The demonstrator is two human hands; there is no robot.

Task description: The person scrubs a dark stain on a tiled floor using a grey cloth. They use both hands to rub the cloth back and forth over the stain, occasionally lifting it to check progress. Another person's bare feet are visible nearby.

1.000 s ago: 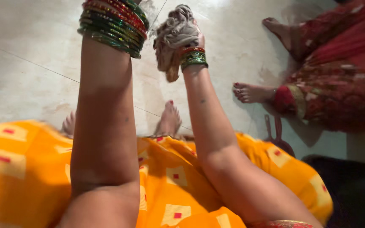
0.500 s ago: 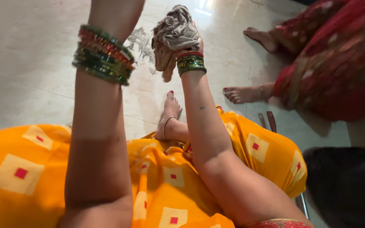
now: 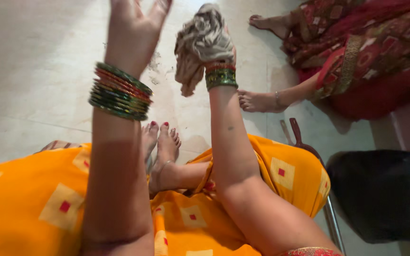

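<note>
My right hand (image 3: 228, 53) is raised over the floor and is mostly hidden by the crumpled grey cloth (image 3: 201, 42) it grips; only the wrist with green and red bangles shows. My left hand (image 3: 134, 28) is held up beside it, fingers apart, holding nothing, with a stack of green and red bangles (image 3: 119, 91) on the wrist. The cloth hangs down between the two hands without touching the left one. Below them are my bare feet (image 3: 163, 142) and my orange garment (image 3: 34, 204).
Another person in a red patterned garment (image 3: 361, 52) sits at the upper right, one bare foot (image 3: 257, 100) stretched toward me. A dark red tool handle (image 3: 299, 135) and a black bag (image 3: 380, 189) lie at the right. A dirty patch (image 3: 155, 64) marks the pale tiled floor.
My view has shifted so both arms sit lower in frame. My left hand has come into view, fingers spread. My feet have drawn together. The cloth stays gripped in my right hand.
</note>
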